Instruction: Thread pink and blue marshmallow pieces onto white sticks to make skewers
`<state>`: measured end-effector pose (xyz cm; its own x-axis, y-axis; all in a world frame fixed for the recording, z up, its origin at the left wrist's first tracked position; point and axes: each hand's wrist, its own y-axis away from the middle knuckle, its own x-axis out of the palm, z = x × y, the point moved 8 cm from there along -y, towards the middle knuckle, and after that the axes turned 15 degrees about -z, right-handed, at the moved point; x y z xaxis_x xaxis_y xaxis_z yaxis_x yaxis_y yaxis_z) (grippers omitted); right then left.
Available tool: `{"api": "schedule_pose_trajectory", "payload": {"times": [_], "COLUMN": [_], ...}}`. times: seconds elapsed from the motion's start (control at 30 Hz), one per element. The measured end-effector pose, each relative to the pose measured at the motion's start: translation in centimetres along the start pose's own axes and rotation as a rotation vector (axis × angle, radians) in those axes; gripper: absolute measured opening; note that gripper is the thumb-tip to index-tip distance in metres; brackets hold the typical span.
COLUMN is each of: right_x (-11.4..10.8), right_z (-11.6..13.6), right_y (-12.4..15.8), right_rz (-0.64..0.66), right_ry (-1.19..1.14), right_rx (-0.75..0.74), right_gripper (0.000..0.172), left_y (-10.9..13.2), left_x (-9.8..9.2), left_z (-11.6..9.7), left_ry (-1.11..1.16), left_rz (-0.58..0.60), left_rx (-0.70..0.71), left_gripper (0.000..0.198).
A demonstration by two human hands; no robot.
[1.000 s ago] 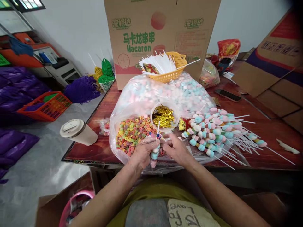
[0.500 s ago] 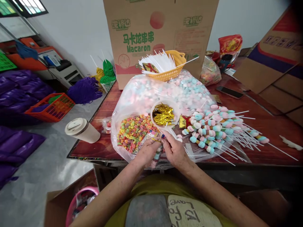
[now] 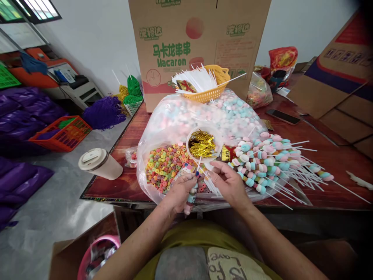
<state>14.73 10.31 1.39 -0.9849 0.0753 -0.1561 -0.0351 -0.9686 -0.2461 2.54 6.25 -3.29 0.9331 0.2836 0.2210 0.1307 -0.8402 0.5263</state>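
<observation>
Fingers [image 3: 190,177] of the left hand [image 3: 181,190] are closed on a wrapped marshmallow skewer [image 3: 190,199], its stick pointing upward and its sweets below the hand, at the front edge of the table [image 3: 128,134]. Just beside, the right hand [image 3: 230,184] keeps thumb and forefinger partly apart; from where I stand, I cannot tell if something thin is between them.
</observation>
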Motion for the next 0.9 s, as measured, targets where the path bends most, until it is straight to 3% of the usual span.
{"api": "schedule_pose_trajectory", "payload": {"times": [0.07,0.13,0.23,0.4,0.47,0.57,0.63,0.77,0.9], "right_x": [1.2,2.2,2.5,2.4,2.2,1.6,1.2,0.4,2.2], "right_z": [-0.3,-0.2,-0.1,-0.9,-1.2,-1.4,-1.2,0.6,1.5], "right_y": [-0.2,0.0,0.3,1.0,0.8,0.2,-0.1,0.1,2.0], "right_rz": [0.224,0.361,0.258,0.099,0.061,0.027,0.037,0.087,0.389], "right_ry": [0.050,0.155,0.294,0.325,0.314,0.300,0.291,0.221,0.156], "right_rx": [0.039,-0.044,-0.200,-0.209,-0.189,-0.148,-0.132,-0.171,-0.161], "right_gripper": [0.028,0.025,0.026,0.022,0.026,0.031,0.033,0.027,0.029], "left_y": [0.1,0.1,-0.1,-0.3,-0.4,-0.3,-0.4,-1.2,-1.5], "left_x": [0.2,0.4,0.2,-0.5,-0.6,-0.3,-0.3,-1.2,-0.3], "left_z": [0.0,0.0,0.2,-0.5,-0.4,0.1,0.2,0.4,0.6], "left_ry": [-0.038,-0.099,-0.245,-0.425,-0.404,-0.198,-0.041,0.103,0.137], "left_rz": [0.043,0.061,0.020,-0.086,-0.108,-0.068,-0.074,-0.202,-0.132], "left_rx": [0.000,0.015,0.034,0.134,0.125,0.061,0.042,0.043,0.060], "left_gripper": [0.033,0.031,0.026,0.030,0.036,0.037,0.035,0.031,0.021]}}
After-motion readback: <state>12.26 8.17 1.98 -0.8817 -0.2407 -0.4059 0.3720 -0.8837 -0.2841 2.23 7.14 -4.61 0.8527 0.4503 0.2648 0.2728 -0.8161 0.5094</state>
